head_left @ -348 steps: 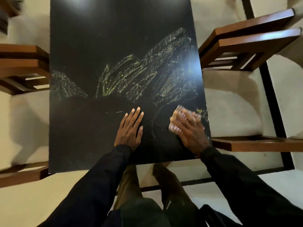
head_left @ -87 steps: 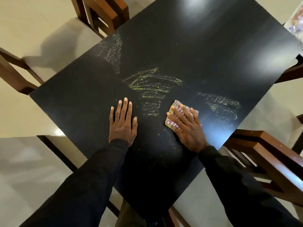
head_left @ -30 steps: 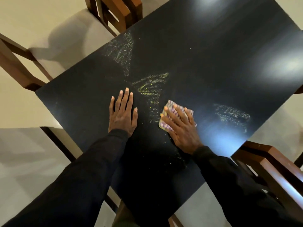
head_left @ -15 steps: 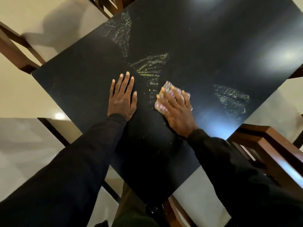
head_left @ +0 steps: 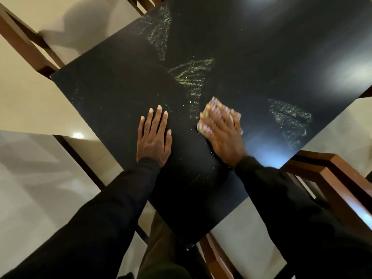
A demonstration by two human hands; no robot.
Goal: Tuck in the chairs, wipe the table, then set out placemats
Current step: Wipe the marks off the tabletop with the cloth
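A black table (head_left: 261,47) fills the view, seen corner-on. Yellow chalky smears mark it: one patch (head_left: 191,75) just beyond my hands, one (head_left: 159,33) farther back, one (head_left: 289,119) near the right edge. My right hand (head_left: 223,131) lies flat with straight fingers on a small pale checked cloth (head_left: 203,122), pressing it to the tabletop; hand and cloth are motion-blurred. My left hand (head_left: 154,135) rests flat on the table beside it, fingers straight, holding nothing. No placemats are in view.
A brown wooden chair (head_left: 332,178) stands at the table's right near edge. Another chair's wooden frame (head_left: 26,47) shows at the upper left, and a third (head_left: 151,3) at the top edge. Pale tiled floor (head_left: 40,178) surrounds the table.
My right hand has slid the cloth across the table near the middle chalk patch, which has shrunk since the earlier frames. My left hand stays flat in place. The view has shifted slightly.
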